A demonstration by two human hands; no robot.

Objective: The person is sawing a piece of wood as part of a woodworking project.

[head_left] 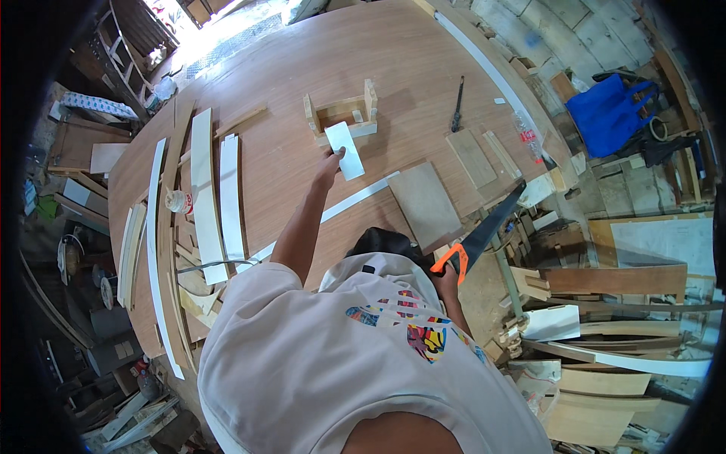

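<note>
Step in hand: the person is leaning over the large plywood sheet (302, 151) and setting a small white rectangular panel (345, 150) against the near edge of a little open wooden frame (342, 113).
Doing it well: judging from the layout, keeping the panel flat on the sheet and squaring its far end to the frame's white front rail looks like the careful way; the saw is best kept low and pointed away while the other arm is stretched out.
Left hand (330, 163): reaching far across the sheet, fingers closing lightly on the panel's near left edge, pinching it rather than fully gripping.
Right hand (448, 281): wrapping shut around the orange handle of a dark-bladed handsaw (484, 227), blade pointing far right over the sheet's near edge.
Panel's place: lying mid-sheet, touching the frame, a long white strip (355, 200) just near of it.
Nearby: curved white strips (204, 197) lying to the left; a bare board (425, 203) to the right.
</note>
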